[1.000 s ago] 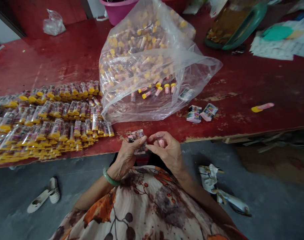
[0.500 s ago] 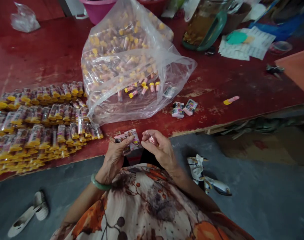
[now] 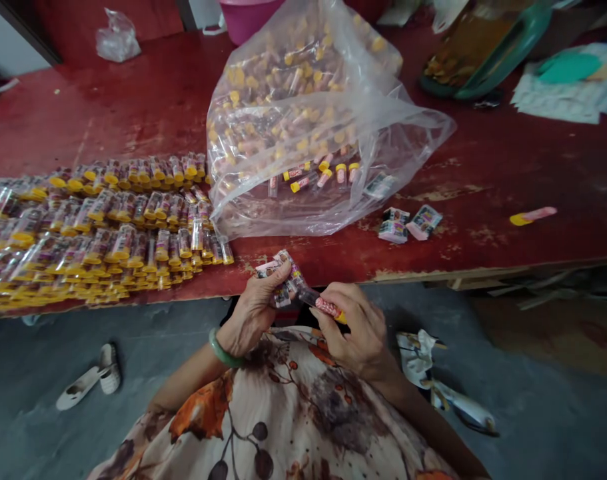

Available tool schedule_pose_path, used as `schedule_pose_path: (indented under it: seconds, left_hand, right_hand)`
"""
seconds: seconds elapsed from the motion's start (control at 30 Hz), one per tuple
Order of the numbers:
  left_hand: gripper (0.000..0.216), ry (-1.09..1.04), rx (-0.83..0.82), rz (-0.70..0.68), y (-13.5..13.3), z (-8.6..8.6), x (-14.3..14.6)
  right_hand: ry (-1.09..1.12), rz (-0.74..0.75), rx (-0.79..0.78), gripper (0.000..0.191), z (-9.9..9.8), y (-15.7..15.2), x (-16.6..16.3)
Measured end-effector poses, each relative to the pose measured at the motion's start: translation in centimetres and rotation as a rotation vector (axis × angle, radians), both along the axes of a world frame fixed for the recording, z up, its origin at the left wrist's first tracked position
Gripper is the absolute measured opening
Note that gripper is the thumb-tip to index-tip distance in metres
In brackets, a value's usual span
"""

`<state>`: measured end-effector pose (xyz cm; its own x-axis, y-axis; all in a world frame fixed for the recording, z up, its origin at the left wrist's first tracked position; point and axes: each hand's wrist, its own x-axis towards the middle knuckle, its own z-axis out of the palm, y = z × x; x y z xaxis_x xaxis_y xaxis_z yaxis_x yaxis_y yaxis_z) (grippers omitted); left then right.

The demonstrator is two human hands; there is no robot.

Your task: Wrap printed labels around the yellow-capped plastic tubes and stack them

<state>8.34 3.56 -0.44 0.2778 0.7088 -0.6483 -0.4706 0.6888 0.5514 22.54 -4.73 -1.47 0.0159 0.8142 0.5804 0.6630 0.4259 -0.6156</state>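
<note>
My left hand (image 3: 256, 307) pinches a small stack of printed label sleeves (image 3: 281, 279) at the near edge of the red table (image 3: 508, 173). My right hand (image 3: 356, 327) grips a small clear tube with a yellow cap (image 3: 326, 308), its open end pointing at the labels. The tube's tip touches the label stack. A green bangle (image 3: 222, 352) circles my left wrist.
A large clear bag (image 3: 313, 127) full of yellow-capped tubes lies on the table's middle. Rows of labelled tubes (image 3: 98, 227) cover the left side. Two label packs (image 3: 408, 223) and one loose tube (image 3: 532, 215) lie right. A shoe (image 3: 86, 383) rests on the floor.
My right hand turned the tube and brought it down to the labels in my left hand; the yellow cap now shows. The view swung back to the left.
</note>
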Motion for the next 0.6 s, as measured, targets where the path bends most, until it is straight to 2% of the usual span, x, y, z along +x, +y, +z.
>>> schedule_pose_path:
  seconds: [0.1, 0.3, 0.5, 0.6]
  left_hand:
    - [0.034, 0.009, 0.041, 0.011, -0.3, 0.3, 0.0]
    - [0.032, 0.018, 0.123, 0.047, -0.6, 0.5, 0.0]
    - [0.033, 0.044, 0.113, 0.072, -0.6, -0.3, 0.1]
    - [0.036, 0.061, 0.109, 0.065, -0.6, -0.4, 0.2]
  right_hand:
    - [-0.083, -0.047, 0.066, 0.033, 0.0, 0.4, -0.2]
    - [-0.329, -0.099, 0.085, 0.025, 0.4, 0.5, -0.6]
    - [0.054, -0.119, 0.001, 0.015, -0.3, 1.0, -1.2]
    - [-0.028, -0.142, 0.091, 0.021, -1.2, 1.4, -1.8]
